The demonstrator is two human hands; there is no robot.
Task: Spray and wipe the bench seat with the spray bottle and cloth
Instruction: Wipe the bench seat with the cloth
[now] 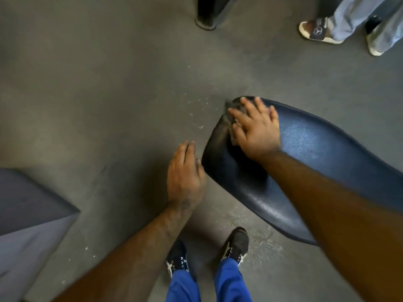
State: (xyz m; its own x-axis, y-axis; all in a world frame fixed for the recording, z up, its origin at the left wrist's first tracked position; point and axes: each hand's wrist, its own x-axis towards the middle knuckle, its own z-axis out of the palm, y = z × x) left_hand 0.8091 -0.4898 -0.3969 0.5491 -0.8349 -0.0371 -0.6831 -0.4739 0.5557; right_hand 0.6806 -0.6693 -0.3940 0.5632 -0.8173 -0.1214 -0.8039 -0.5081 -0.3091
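Note:
A dark blue padded bench seat [309, 158] runs from the centre to the right edge of the head view. My right hand [255, 129] lies flat with spread fingers on a dark grey cloth [229, 118], pressing it onto the seat's far left end. The cloth is mostly hidden under the hand and shows only at the fingertips. My left hand [185, 173] hovers with straight fingers just left of the seat's rounded edge, holding nothing. No spray bottle is in view.
Grey concrete floor [109, 94] all around, with pale specks near the seat's end. My two feet in dark shoes [236, 245] stand below the seat. Another person's feet [320, 31] stand at the top right. A black post base [205, 22] is at the top; a grey block [28, 203] at the left.

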